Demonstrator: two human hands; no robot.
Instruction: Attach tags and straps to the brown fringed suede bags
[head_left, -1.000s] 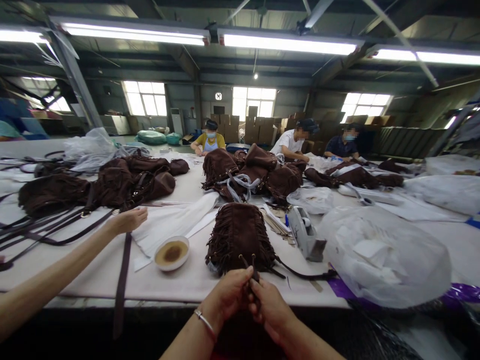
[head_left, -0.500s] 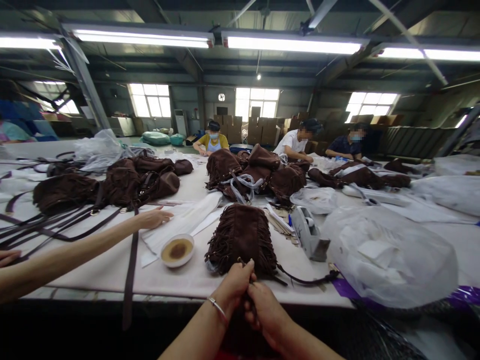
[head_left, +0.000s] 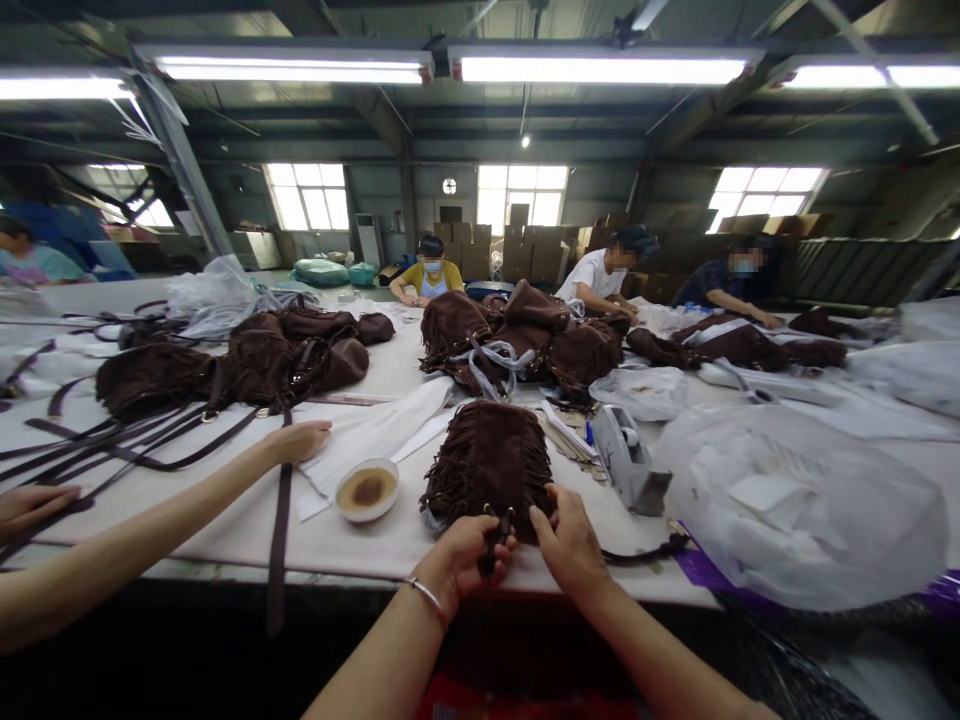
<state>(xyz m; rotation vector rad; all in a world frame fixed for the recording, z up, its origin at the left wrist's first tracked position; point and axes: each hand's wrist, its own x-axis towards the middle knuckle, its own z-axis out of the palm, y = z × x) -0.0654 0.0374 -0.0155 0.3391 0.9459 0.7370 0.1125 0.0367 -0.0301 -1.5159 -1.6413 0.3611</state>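
Observation:
A dark brown fringed bag (head_left: 495, 450) lies on the white table in front of me, its fringes hanging along both sides. My left hand (head_left: 469, 560), with a silver bangle on the wrist, is closed around a short dark strap (head_left: 499, 540) at the bag's near end, where small metal rings show. At the bag's near right corner, my right hand (head_left: 571, 540) has its thumb and index finger on the fringed edge; its other fingers are mostly hidden. A long thin strap (head_left: 645, 552) runs right from the bag along the table edge.
Piles of brown bags (head_left: 517, 330) stand behind and to the left. A co-worker's arm (head_left: 187, 500) reaches in from the left near a bowl of brownish liquid (head_left: 367, 490). Right are a tape dispenser (head_left: 626, 460) and a big clear plastic bag (head_left: 802, 510). Other people work across the table.
My right hand has let go of the strap and moved up and right to the bag's edge. My left hand keeps the strap. The co-worker's hand has drawn slightly left.

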